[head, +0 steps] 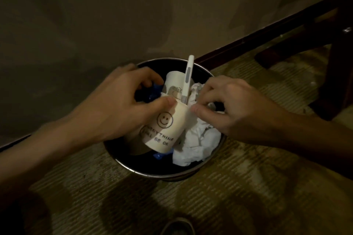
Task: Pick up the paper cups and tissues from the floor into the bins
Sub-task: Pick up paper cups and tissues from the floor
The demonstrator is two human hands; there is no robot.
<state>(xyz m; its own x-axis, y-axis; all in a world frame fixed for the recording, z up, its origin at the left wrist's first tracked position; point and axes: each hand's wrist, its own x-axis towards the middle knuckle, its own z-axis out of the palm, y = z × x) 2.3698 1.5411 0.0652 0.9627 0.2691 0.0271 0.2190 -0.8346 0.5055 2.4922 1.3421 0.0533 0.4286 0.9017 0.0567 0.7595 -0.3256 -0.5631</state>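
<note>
1. Two hands are reaching down over a round dark bin (145, 171) that is standing on the carpeted floor (248, 187), close to the wall (95, 15).
2. The left hand (122, 105) is gripping a paper cup (168, 129): its thumb is pressing on the cup's far rim and its fingers are curling round the left side.
3. That cup, printed with a smiley face and lettering, is lying tilted inside the bin, base toward the near side and mouth toward the far side.
4. The right hand (235, 108) is hovering just right of the cup with fingers curled and thumb tip touching the cup's right edge; whether it is pinching anything I cannot tell.
5. Crumpled white tissues (198, 143) are filling the right part of the bin, under and around that hand.
6. A second paper cup (174, 82) is sitting farther back in the bin, and a white toothbrush (188, 78) is sticking up in front of it, brush end down.
7. Something blue (152, 93) is showing beneath the left fingers, and another blue scrap is showing near the first cup's base.
</note>
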